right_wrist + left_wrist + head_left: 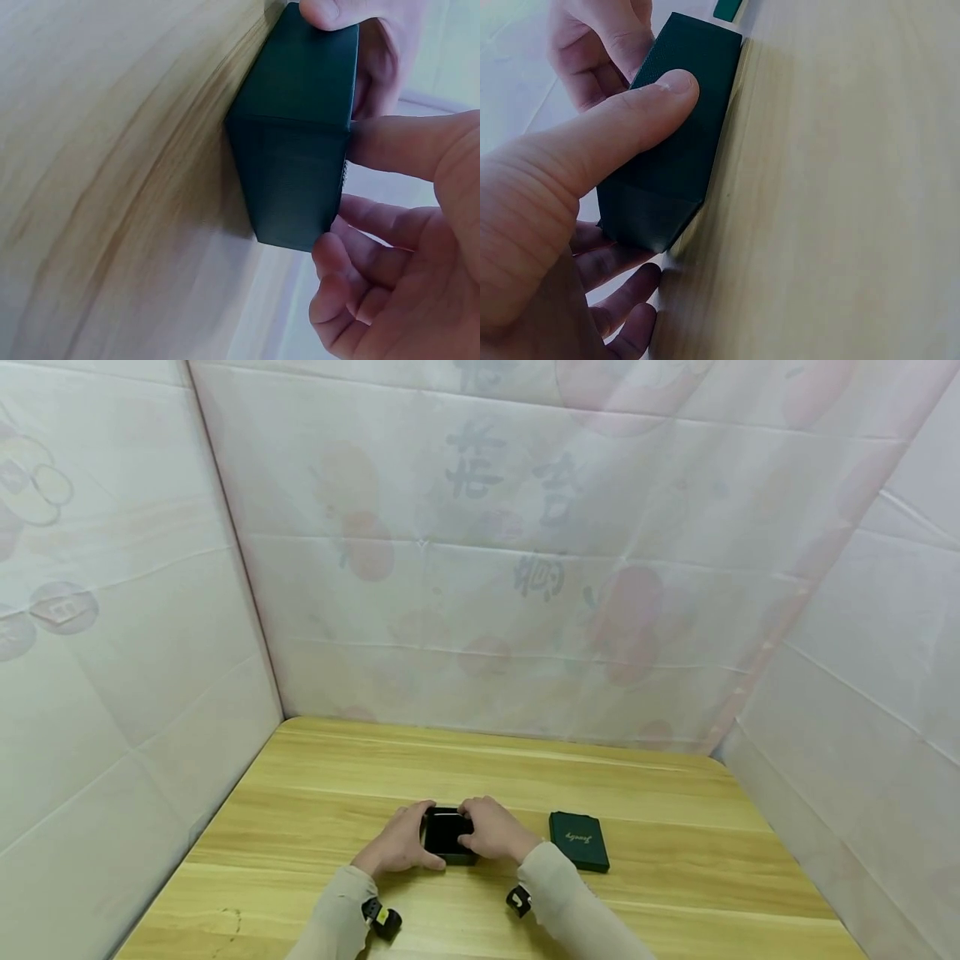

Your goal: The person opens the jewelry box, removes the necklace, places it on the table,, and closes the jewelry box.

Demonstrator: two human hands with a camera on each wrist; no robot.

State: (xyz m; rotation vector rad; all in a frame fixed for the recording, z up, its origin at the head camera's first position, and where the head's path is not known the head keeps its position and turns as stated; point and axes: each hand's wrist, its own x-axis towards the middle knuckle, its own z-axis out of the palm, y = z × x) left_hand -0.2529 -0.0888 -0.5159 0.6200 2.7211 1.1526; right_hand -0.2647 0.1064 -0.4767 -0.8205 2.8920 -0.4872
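A dark green jewelry box [461, 860] with a black inside stands on the table between both hands, its top side uncovered. My left hand [405, 842] holds its left end; in the left wrist view the thumb [649, 105] lies on the near wall and fingers reach round the far side. At the right end is my right hand [497, 832], its thumb and curled fingers at the upper rim. In the right wrist view the thumb [397, 142] touches the rim's corner. What lies under the right fingertips inside the box is hidden.
Right of the right hand lies a flat green lid [579, 842] with gold lettering. The wooden table [675, 860] is closed in by pale printed cloth walls [480, 610] behind and on both sides. Each wrist wears a small black camera.
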